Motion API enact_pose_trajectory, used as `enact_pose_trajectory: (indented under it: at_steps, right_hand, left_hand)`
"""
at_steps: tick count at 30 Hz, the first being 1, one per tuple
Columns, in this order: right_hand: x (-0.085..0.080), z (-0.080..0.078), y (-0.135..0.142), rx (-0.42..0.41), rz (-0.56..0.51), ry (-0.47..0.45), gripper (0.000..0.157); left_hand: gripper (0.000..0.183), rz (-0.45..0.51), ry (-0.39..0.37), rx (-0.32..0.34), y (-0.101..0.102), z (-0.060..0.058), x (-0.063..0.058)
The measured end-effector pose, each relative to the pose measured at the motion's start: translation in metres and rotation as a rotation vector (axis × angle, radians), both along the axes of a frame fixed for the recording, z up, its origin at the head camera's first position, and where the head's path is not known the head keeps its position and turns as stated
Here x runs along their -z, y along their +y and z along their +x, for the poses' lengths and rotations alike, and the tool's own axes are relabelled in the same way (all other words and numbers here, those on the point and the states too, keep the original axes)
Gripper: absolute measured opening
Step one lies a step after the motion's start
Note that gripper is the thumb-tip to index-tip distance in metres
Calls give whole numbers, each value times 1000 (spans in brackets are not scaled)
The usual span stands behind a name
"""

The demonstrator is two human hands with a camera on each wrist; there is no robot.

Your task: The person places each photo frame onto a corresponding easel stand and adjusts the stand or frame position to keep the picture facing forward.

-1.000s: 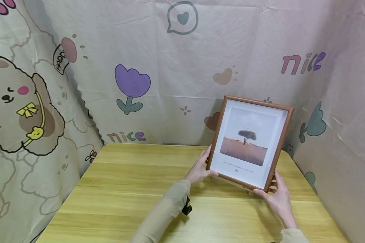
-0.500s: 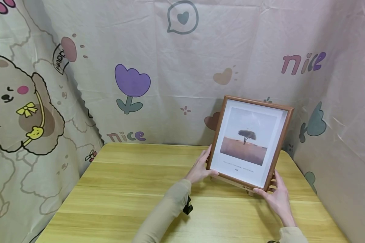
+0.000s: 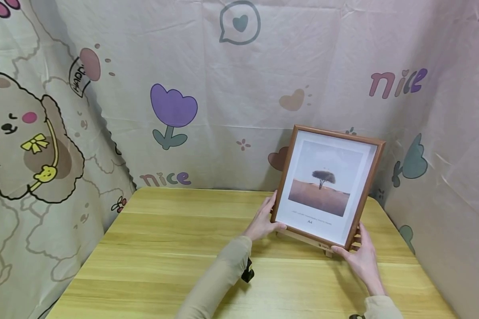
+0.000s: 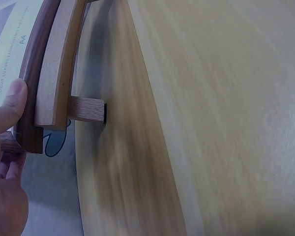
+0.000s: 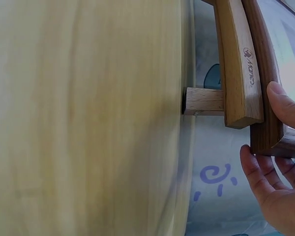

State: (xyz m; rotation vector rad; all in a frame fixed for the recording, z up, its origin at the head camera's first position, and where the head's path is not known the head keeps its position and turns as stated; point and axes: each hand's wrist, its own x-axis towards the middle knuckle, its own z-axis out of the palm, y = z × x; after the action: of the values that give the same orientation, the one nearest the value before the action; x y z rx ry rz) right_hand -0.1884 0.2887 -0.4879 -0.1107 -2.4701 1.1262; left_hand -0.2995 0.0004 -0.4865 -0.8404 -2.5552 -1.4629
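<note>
A brown wooden picture frame (image 3: 323, 186) with a tree print behind its glazing leans back on a small wooden easel. The easel's front ledge (image 5: 241, 69) shows under the frame's bottom edge and bears a small logo. My left hand (image 3: 261, 225) grips the lower left corner, thumb over the front and fingers at the side. On the opposite corner, my right hand (image 3: 363, 261) holds the same way, with its thumb on the bottom edge. In the left wrist view, a short easel foot (image 4: 88, 108) with a dark tip juts out below the ledge. Most of the easel is hidden behind the frame.
The wooden table (image 3: 175, 248) stretches left of and in front of the frame. Patterned cloth (image 3: 239, 88) hangs close behind the table and along both sides. A black device (image 3: 247, 271) sits at my left wrist.
The frame's lower right corner and my right hand have shifted very slightly up and left. A little more of the ledge and its logo shows. My left hand is nearly still.
</note>
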Motion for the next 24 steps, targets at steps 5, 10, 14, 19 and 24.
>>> enact_pose_trajectory:
  at_steps: [5,10,14,19,24]
  right_hand:
    - [2,-2,0,1,16,-9,110]
    - [2,-2,1,-3,23,-28,110]
    - [1,-2,0,-10,29,-32,108]
    - [1,-3,0,-18,37,-34,103]
    - [0,-4,0,-27,47,-47,98]
  left_hand:
    - [113,-3,-1,-8,0,1,0]
    - [113,-14,14,-21,1,1,2]
    - [110,-19,10,-26,2,1,2]
    - [107,-24,-2,-26,2,1,1]
    - [104,-46,-56,-32,1,1,0]
